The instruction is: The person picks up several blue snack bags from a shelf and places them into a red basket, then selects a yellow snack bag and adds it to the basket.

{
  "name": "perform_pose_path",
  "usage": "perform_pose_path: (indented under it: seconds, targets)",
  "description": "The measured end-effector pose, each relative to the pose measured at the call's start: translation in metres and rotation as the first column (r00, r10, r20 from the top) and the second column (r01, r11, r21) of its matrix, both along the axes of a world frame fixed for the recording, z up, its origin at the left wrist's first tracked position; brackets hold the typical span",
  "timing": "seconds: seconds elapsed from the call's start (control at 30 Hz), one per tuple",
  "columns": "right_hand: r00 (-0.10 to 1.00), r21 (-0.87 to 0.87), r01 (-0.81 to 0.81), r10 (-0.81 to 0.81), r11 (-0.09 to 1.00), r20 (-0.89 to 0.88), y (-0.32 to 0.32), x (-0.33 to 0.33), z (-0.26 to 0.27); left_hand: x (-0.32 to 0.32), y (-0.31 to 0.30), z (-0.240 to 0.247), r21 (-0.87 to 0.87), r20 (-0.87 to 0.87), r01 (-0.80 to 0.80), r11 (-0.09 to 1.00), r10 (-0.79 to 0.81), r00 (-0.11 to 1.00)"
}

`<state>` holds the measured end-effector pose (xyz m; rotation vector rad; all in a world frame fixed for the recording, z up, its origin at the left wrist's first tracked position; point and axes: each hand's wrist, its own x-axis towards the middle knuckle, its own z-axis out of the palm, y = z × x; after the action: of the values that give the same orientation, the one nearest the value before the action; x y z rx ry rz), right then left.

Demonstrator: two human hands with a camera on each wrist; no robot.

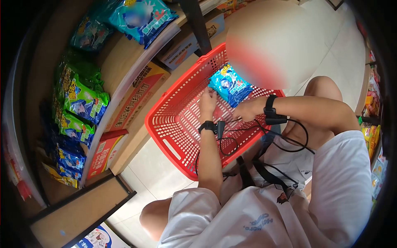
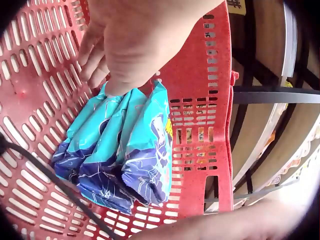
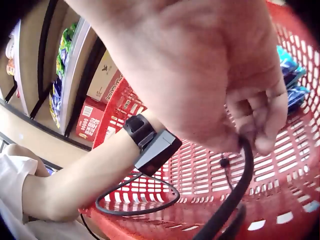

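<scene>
A red plastic basket (image 1: 167,113) holds blue-and-teal packets (image 1: 231,84), which stand side by side at one end in the left wrist view (image 2: 120,150). My left hand (image 1: 207,103) is at the packets' near edge, its fingers loosely bent and pointing down; in the left wrist view the hand (image 2: 135,45) covers part of their top ends. My right hand (image 1: 250,109) is over the basket beside the packets. In the right wrist view its fingers (image 3: 260,112) are curled with a black cable (image 3: 245,172) at their tips, seemingly pinched.
Shelves at the left carry green packets (image 1: 84,99) and blue packets (image 1: 71,159), with cartons (image 1: 138,93) beside the basket. More cables (image 1: 306,142) loop over my lap. A blurred person (image 1: 275,45) is beyond the basket. Tiled floor (image 1: 144,182) shows below the basket.
</scene>
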<state>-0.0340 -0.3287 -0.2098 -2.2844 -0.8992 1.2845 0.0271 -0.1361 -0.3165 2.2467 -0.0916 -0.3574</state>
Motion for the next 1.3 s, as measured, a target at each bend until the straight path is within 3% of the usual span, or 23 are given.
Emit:
perform_pose_path:
  seconds: [0.03,0.13,0.17,0.27,0.3,0.4,0.43,0.53,0.57,0.7,0.8,0.83,0.93,1.07,1.1,1.17,1.2,1.3]
  targets:
    - [0.999,0.132,-0.039,0.034,0.99,0.039,-0.001,-0.003,-0.001,0.001,0.0,-0.004,-0.04,-0.012,-0.014,0.999,0.013,1.0]
    - [0.993,-0.08,-0.099,0.104,0.992,0.064,0.005,-0.006,0.021,0.006,-0.001,-0.015,-0.054,-0.091,-0.066,0.996,0.061,0.994]
    - [0.993,-0.18,-0.042,0.062,0.983,0.104,0.008,-0.008,0.025,0.008,-0.003,-0.018,-0.042,-0.123,-0.084,0.996,0.078,0.989]
    - [0.936,-0.303,0.06,0.052,0.951,0.348,0.005,-0.002,0.011,0.02,-0.012,-0.065,-0.162,-0.256,-0.149,0.976,0.104,0.961]
    - [0.927,-0.275,0.117,-0.006,0.954,0.375,0.004,0.005,0.008,0.021,-0.011,-0.06,-0.229,-0.341,-0.103,0.968,0.019,0.94]
    - [0.788,-0.188,0.404,-0.235,0.895,0.569,0.012,0.027,0.028,0.012,-0.019,-0.013,-0.363,-0.586,-0.274,0.89,0.011,0.81]
    - [0.802,-0.229,0.475,-0.312,0.85,0.509,0.015,0.037,0.045,0.011,-0.019,-0.01,-0.442,-0.643,-0.341,0.83,-0.028,0.766]
    - [0.537,0.06,0.54,-0.398,0.84,0.744,-0.002,0.053,0.013,0.003,-0.02,0.008,-0.486,-0.696,-0.477,0.733,0.006,0.718]
    - [0.57,-0.033,0.559,-0.355,0.829,0.741,-0.006,0.057,0.01,0.001,-0.019,0.009,-0.494,-0.713,-0.504,0.708,0.001,0.701]
    - [0.711,-0.061,0.672,-0.621,0.738,0.331,-0.021,0.083,0.0,0.0,-0.018,0.005,-0.503,-0.775,-0.605,0.617,-0.013,0.632]
    - [0.661,0.072,0.715,-0.706,0.695,0.254,-0.026,0.084,-0.022,0.0,-0.017,0.004,-0.488,-0.794,-0.63,0.604,-0.008,0.608]
    - [0.633,0.098,0.762,-0.769,0.64,0.095,-0.026,0.086,-0.021,0.0,-0.017,0.0,-0.489,-0.791,-0.627,0.607,-0.005,0.612]
    - [0.627,0.017,0.769,-0.749,0.639,-0.213,-0.023,0.095,-0.002,-0.001,-0.019,-0.005,-0.495,-0.794,-0.637,0.591,-0.01,0.608]
    - [0.446,-0.076,0.86,-0.816,0.505,-0.368,-0.034,0.102,-0.035,0.0,-0.024,-0.021,-0.52,-0.748,-0.518,0.68,-0.069,0.66]
    - [0.368,-0.082,0.895,-0.831,0.438,-0.417,-0.024,0.098,-0.019,0.001,-0.024,-0.024,-0.525,-0.736,-0.482,0.702,-0.091,0.67]
    - [0.28,-0.135,0.912,-0.829,0.387,-0.483,-0.016,0.097,-0.004,-0.003,-0.038,-0.011,-0.396,-0.724,-0.493,0.775,0.067,0.687]
    - [0.247,-0.14,0.916,-0.802,0.377,-0.544,-0.019,0.097,-0.008,-0.007,-0.051,0.006,-0.255,-0.693,-0.546,0.798,0.243,0.679]
    - [0.173,-0.18,0.912,-0.745,0.368,-0.644,-0.023,0.099,-0.019,-0.006,-0.051,0.018,-0.269,-0.722,-0.58,0.769,0.237,0.65]
